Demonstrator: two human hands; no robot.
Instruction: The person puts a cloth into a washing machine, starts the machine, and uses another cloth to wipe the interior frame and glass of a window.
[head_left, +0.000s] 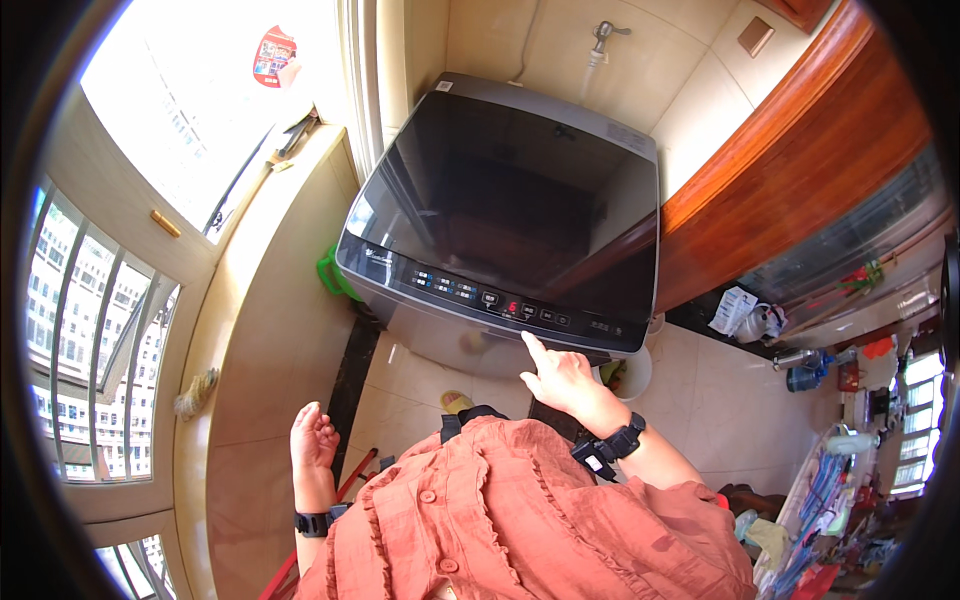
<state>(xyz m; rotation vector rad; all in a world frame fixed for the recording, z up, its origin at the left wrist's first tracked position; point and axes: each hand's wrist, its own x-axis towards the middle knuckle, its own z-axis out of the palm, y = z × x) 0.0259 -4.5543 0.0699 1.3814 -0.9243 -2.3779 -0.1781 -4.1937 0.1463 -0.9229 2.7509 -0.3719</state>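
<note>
A top-loading washing machine (510, 187) with a dark glass lid stands before me, its lid down. Along its front edge runs a touch control panel (465, 296) with a lit red digit and several lit program labels. My right hand (559, 375) points its index finger at the front edge, just below the buttons; whether the fingertip touches is not clear. It holds nothing. Low at the left, away from the machine, my left hand (313, 439) is raised with its fingers loosely curled and nothing visible in it. Both wrists wear black straps.
A tap (606, 34) with a hose is on the wall behind the machine. Wooden panelling (765, 150) borders it on the right, a windowed ledge (262, 172) on the left. Near its front right corner stands a white bucket (637, 375); a green plastic item (330, 274) is at its left.
</note>
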